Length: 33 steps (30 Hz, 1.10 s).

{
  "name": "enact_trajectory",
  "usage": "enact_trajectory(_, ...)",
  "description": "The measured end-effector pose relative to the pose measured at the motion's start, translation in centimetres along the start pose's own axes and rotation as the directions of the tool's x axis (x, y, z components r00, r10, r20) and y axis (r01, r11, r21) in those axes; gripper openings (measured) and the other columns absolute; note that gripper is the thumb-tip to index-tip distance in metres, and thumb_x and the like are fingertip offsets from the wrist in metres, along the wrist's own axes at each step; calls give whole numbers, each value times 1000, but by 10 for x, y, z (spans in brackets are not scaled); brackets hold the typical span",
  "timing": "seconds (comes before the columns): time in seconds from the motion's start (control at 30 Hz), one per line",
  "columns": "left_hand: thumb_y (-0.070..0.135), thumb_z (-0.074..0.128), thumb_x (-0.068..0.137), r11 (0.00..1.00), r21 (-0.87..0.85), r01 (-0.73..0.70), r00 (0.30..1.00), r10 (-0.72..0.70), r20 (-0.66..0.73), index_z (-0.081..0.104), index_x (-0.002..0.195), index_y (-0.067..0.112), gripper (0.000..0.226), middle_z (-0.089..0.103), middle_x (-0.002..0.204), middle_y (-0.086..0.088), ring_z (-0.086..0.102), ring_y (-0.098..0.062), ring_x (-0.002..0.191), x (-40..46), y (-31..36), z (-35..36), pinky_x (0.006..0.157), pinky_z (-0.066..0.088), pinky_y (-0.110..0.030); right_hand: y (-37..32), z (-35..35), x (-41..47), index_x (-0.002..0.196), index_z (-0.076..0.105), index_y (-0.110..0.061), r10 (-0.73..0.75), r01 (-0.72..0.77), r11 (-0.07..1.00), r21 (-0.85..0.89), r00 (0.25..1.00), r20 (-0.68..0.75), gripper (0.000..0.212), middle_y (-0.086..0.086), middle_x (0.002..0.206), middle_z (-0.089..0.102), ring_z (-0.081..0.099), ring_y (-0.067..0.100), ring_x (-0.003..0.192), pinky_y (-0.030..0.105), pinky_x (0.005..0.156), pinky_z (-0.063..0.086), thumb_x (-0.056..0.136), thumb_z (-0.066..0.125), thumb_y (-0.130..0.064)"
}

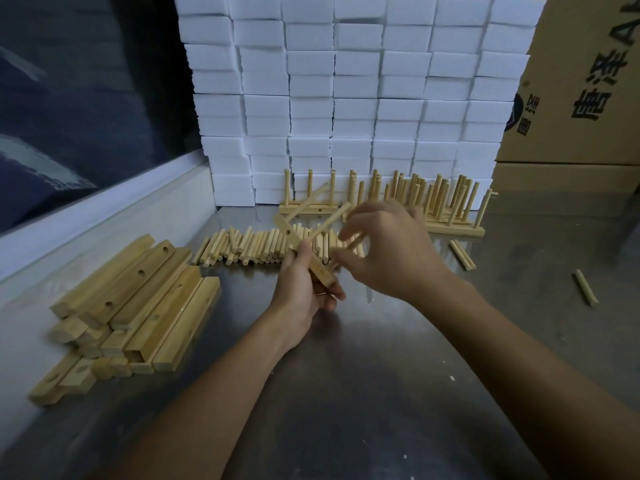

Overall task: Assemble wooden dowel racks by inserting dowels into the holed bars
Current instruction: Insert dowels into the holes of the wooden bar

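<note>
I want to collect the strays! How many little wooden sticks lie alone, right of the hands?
3: two short round wooden dowels side by side near the finished racks, one farther right.

Printed text on the carton at my right

The cardboard box (585,81) carries big black Chinese characters, "唐泽", turned sideways, a letter "A", and a round dark logo; nothing else I can read.

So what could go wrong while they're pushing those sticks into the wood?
1. The left hand grips the holed bar in the air, not on the table, so the dowel already in it might lean or the bar could slip.
2. The right hand works just above the loose dowel pile and might knock some rolling.
</note>
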<state>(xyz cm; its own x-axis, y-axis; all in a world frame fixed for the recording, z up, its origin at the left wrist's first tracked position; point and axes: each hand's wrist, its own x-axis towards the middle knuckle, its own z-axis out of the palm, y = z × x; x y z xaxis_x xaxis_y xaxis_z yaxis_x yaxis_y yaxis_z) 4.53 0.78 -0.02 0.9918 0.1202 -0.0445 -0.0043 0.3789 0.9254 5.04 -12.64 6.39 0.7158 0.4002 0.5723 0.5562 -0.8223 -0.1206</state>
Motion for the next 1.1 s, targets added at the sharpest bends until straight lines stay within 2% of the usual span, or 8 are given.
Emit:
enact_trajectory(0.07,39,30,108,1000,-11,13,1000,-13,7,47,119,-1,45,65,69,-17,62,-28,54,0,2,-1,43,41,-27,1,1,1,94,73,-26,14,-12,1000,18,993,-116,17,-8,116,64,53,16,115,43,101,33,88,66,-40)
enact_trajectory(0.2,38,31,108,997,-67,41,999,-40,23,44,132,-11,56,72,82,-19,68,-27,63,-1,6,-2,47,48,-29,2,6,4,94,74,-20,86,-56,986,157,977,-195,18,-4,100,68,60,15,99,40,89,49,91,64,-34)
enact_trajectory(0.33,35,37,107,984,-170,55,998,-50,32,46,134,-4,48,75,96,-18,74,-26,76,0,8,-5,52,55,-30,3,16,0,99,72,-22,161,-132,967,218,980,-119,18,-9,91,66,61,8,80,37,72,57,90,63,-35)
enact_trajectory(0.53,27,48,103,948,-311,64,997,-49,56,47,133,0,40,71,110,-20,74,-31,90,5,6,-10,66,60,-37,3,32,-8,108,54,-31,183,-189,972,136,982,57,26,-8,105,54,60,15,83,35,71,52,91,60,-49)
enact_trajectory(0.6,25,50,102,949,-307,67,996,-46,78,49,128,3,34,74,103,-17,74,-33,89,6,6,-12,65,59,-36,4,33,-7,105,49,-29,252,-256,916,309,966,52,27,-10,102,59,63,11,78,32,67,53,90,66,-44)
enact_trajectory(0.7,23,50,102,969,-241,60,992,-31,119,54,123,4,28,75,105,-14,73,-34,94,7,4,-12,65,60,-34,6,33,-6,111,49,-24,386,-408,636,655,903,188,26,-4,93,70,69,11,64,27,56,58,92,68,-28)
enact_trajectory(0.83,11,53,100,969,-245,22,993,6,114,53,123,6,23,74,108,-15,72,-29,100,9,0,-13,73,61,-35,14,32,-7,86,72,-14,345,-426,591,685,901,262,12,0,72,72,68,9,57,13,50,46,94,66,-21)
enact_trajectory(1.1,5,47,102,969,-247,23,994,4,108,54,124,2,24,74,105,-18,72,-30,99,12,-2,-13,77,61,-39,15,34,-7,83,69,1,362,-477,502,722,873,325,29,11,67,71,65,14,56,19,49,48,84,78,-26)
